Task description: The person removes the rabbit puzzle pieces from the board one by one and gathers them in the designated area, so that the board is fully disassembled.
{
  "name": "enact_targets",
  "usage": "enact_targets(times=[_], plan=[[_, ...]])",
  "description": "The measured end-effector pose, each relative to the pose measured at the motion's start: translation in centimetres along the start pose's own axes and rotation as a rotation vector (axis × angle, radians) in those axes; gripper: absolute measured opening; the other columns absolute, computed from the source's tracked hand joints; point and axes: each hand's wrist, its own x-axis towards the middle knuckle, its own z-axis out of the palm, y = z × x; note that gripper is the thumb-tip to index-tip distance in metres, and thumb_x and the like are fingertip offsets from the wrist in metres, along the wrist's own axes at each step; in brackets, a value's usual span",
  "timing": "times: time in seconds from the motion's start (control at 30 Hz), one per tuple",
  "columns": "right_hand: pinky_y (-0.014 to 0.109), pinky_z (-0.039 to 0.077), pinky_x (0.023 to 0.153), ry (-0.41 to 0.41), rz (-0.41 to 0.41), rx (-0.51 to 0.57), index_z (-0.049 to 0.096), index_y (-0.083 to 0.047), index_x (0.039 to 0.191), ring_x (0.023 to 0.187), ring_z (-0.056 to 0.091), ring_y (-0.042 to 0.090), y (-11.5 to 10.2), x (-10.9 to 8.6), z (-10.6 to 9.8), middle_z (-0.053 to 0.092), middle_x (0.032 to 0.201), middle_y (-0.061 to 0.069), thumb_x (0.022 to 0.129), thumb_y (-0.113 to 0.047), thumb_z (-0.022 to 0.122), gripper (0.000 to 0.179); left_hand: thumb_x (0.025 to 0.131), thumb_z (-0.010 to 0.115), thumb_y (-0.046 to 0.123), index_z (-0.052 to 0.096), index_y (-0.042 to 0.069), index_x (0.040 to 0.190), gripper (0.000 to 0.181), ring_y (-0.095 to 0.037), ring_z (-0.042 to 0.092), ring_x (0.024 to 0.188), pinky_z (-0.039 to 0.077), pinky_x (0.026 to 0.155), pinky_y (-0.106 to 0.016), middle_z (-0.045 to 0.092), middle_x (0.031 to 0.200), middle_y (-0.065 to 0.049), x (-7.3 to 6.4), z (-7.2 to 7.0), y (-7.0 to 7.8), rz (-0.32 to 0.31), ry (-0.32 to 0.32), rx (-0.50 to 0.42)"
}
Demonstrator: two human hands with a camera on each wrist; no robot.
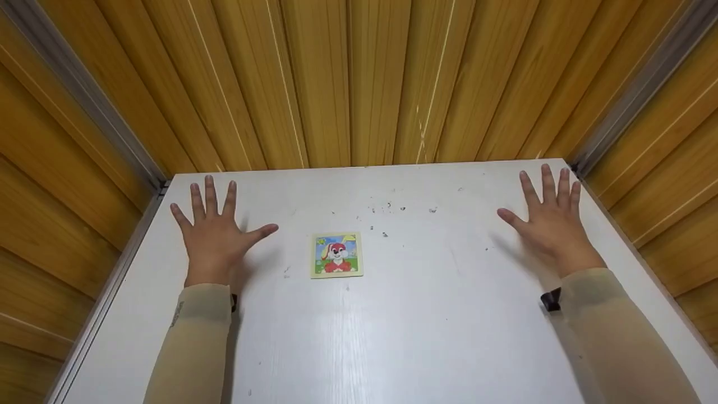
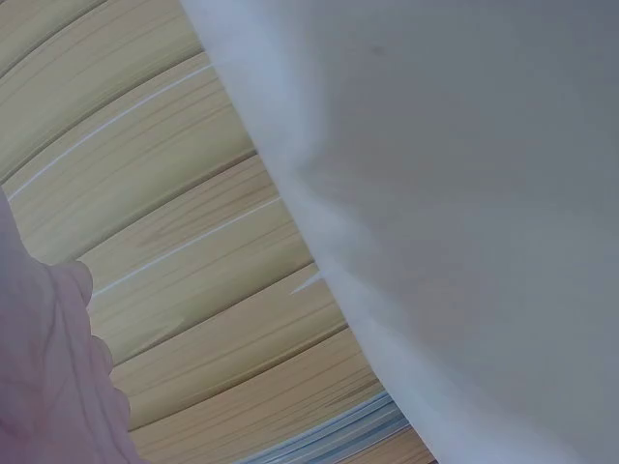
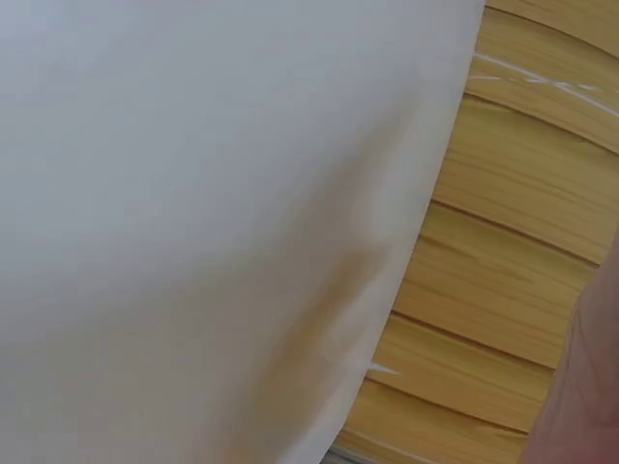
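Note:
A small square picture puzzle (image 1: pixel 337 255) with a pale yellow frame lies flat on the white table (image 1: pixel 404 325), a little left of the middle. It shows a red and white cartoon rabbit on a blue and green ground. To its left, my left hand (image 1: pixel 213 244) is held over the table with fingers spread straight, holding nothing. Farther off on the right side, my right hand (image 1: pixel 552 227) is likewise spread and holds nothing. Each wrist view catches only a part of the palm side, the left hand (image 2: pixel 58 377) and the right hand (image 3: pixel 585 387).
Yellow wood-patterned panels (image 1: pixel 376 84) stand behind the table's far edge and on both sides, with grey corner posts (image 1: pixel 84 84). Small dark marks (image 1: pixel 385 234) dot the tabletop near the puzzle. A black strap piece (image 1: pixel 551 300) shows at the right wrist.

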Motion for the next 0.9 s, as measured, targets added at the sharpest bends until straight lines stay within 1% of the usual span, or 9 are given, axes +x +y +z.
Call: enact_targets(times=[0.23,0.3,0.47,0.53,0.63,0.73,0.9], plan=[[0.072,-0.03,0.132,0.031,-0.022,0.01,-0.008,-0.024,0.183,0.169,-0.038,0.052,-3.6,0.2,0.0,-0.035,0.186,0.014,0.107,-0.087,0.04,0.11,0.08,0.038,0.113,0.006,0.026,0.184,0.14,-0.046,-0.018,0.177,-0.018,0.132,-0.083,-0.019,0.19,-0.015,-0.5,-0.3,1.0,-0.019,0.046,-0.054],[0.072,-0.029,0.132,0.036,-0.031,0.014,-0.007,-0.024,0.183,0.169,-0.037,0.051,-4.7,0.3,0.2,-0.034,0.186,0.014,0.106,-0.087,0.04,0.111,0.08,0.04,0.112,0.006,0.026,0.184,0.139,-0.046,-0.017,0.177,-0.018,0.132,-0.083,-0.021,0.19,-0.013,-0.6,-0.4,1.3,-0.025,0.059,-0.065],[0.073,-0.027,0.133,0.046,-0.034,0.006,-0.005,-0.025,0.184,0.17,-0.036,0.05,-7.0,1.2,0.5,-0.03,0.188,0.016,0.105,-0.09,0.039,0.111,0.08,0.043,0.111,0.007,0.028,0.184,0.138,-0.045,-0.017,0.178,-0.016,0.133,-0.083,-0.027,0.188,-0.008,-0.1,-0.4,2.3,-0.03,0.082,-0.085],[0.073,-0.026,0.134,0.053,-0.032,-0.004,-0.003,-0.025,0.184,0.171,-0.036,0.05,-7.8,1.7,0.5,-0.028,0.188,0.017,0.104,-0.091,0.037,0.111,0.08,0.044,0.111,0.007,0.029,0.184,0.137,-0.046,-0.015,0.178,-0.015,0.133,-0.083,-0.027,0.189,-0.007,0.2,-0.3,2.8,-0.027,0.09,-0.094],[0.072,-0.024,0.135,0.072,-0.032,0.008,-0.001,-0.025,0.184,0.172,-0.034,0.048,-9.2,2.4,0.7,-0.024,0.189,0.017,0.104,-0.091,0.037,0.111,0.081,0.049,0.108,0.008,0.03,0.184,0.136,-0.046,-0.011,0.179,-0.013,0.134,-0.083,-0.022,0.19,-0.007,0.6,-0.3,3.5,-0.012,0.099,-0.12],[0.071,-0.021,0.137,0.094,-0.047,0.051,0.0,-0.027,0.184,0.173,-0.031,0.047,-10.8,3.1,0.8,-0.021,0.19,0.017,0.105,-0.089,0.042,0.109,0.081,0.057,0.104,0.011,0.03,0.184,0.134,-0.046,-0.005,0.179,-0.009,0.135,-0.082,-0.014,0.192,-0.008,0.7,-0.7,4.2,0.019,0.117,-0.146],[0.069,-0.018,0.139,0.09,-0.088,0.093,-0.001,-0.031,0.184,0.174,-0.028,0.046,-14.4,3.6,1.2,-0.019,0.191,0.014,0.106,-0.084,0.047,0.106,0.082,0.066,0.097,0.016,0.031,0.184,0.131,-0.045,0.003,0.179,-0.003,0.137,-0.081,0.002,0.193,-0.013,0.3,-2.0,5.5,0.052,0.133,-0.218]])
